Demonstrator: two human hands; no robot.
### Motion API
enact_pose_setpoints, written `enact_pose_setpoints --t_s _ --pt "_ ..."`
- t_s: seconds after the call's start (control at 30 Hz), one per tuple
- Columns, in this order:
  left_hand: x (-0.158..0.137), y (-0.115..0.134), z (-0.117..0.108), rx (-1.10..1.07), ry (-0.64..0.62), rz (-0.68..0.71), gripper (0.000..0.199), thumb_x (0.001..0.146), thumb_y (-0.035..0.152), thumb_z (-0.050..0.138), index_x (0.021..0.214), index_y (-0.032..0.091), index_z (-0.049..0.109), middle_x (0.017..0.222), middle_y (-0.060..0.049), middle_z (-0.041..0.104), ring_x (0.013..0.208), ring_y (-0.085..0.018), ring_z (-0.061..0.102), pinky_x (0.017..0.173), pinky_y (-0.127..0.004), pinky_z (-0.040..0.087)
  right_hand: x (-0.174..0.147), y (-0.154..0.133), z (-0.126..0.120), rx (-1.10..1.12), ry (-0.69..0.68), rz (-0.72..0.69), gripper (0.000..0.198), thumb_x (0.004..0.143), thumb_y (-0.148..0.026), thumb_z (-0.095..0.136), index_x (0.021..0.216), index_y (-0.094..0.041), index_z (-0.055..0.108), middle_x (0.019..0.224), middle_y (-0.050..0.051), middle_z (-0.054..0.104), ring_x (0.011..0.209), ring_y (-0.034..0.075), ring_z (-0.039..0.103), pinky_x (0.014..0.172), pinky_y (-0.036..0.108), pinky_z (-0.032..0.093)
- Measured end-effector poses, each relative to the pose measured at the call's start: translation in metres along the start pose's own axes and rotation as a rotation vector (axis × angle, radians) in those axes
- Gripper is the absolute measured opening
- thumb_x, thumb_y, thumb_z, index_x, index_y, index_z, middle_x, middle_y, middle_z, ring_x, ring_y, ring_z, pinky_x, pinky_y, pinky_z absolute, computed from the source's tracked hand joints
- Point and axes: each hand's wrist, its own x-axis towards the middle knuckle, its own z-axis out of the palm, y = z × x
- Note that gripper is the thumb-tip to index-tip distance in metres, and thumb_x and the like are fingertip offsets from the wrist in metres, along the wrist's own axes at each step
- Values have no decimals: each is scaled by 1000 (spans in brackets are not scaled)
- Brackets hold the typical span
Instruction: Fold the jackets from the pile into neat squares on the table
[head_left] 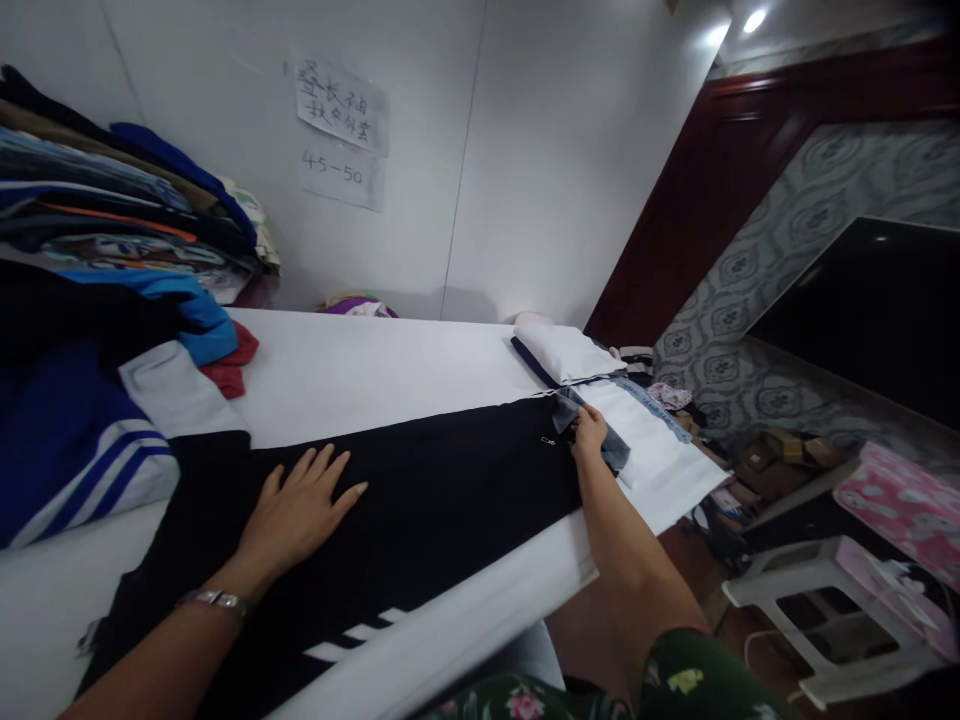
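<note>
A long black garment [442, 470] lies spread over the white table, with white slanted stripes along its near edge and a small white mark towards its right end. My left hand [300, 515] rests flat on it, fingers spread, with a bracelet at the wrist. At the garment's right end my right hand [589, 432] is closed, pinching a grey piece of fabric [568, 410] at the edge; the fingertips are partly hidden. More grey fabric shows to the right of that hand.
Blue, black, white and red clothes [82, 440] are heaped at the left, near a tall stack of clothes [127, 210]. A folded white garment [566, 352] lies at the table's far right. Handwritten papers [341, 125] hang on the wall. A white plastic stool [817, 600] stands at the right.
</note>
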Motion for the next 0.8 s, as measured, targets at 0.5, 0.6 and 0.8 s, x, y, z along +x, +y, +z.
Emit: enact_pose_setpoints --t_s 0.5,0.6,0.8 --pt "-2 4 -7 21 -24 -3 70 83 56 32 140 16 44 150 -12 36 140 -31 26 111 -52 20 11 -32 31 -291 -240 -320 37 81 -33 52 113 -17 63 101 6 68 94 19 61 90 31 45" --pt "-2 4 -7 33 -24 0 71 84 56 31 140 15 44 150 -12 35 140 -31 26 111 -52 20 -6 -26 47 -413 -427 -376 30 75 -26 63 104 -19 68 105 6 69 101 20 61 94 32 44" --pt "-2 4 -6 19 -12 5 71 84 56 32 140 15 44 149 -13 37 140 -32 26 111 -53 20 -17 -23 51 -608 -525 -401 36 87 -26 53 120 -18 62 126 9 60 119 20 52 105 34 35"
